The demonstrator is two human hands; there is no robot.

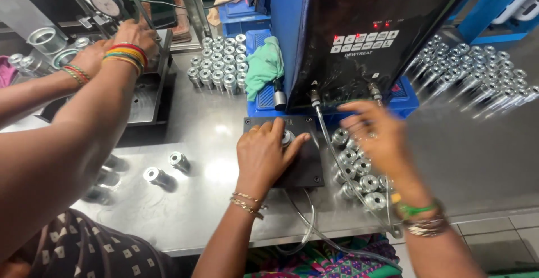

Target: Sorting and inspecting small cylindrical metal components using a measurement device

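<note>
My left hand (263,153) rests on a black fixture plate (307,171) on the steel bench, fingers curled over a small round metal fitting (287,137) seated in the plate. My right hand (375,135) is blurred and hovers with fingers spread just above a cluster of several shiny metal fittings (359,179) to the right of the plate. I see nothing held in it. A thin clear tube (328,143) runs from the machine down past the plate.
A black test machine with red lights (365,36) stands behind the plate, with a green cloth (264,64) to its left. More fittings sit in groups at the back (222,64) and right (477,70). Two loose fittings (179,161) lie left. A co-worker's hands (126,45) work under a dial gauge (105,3).
</note>
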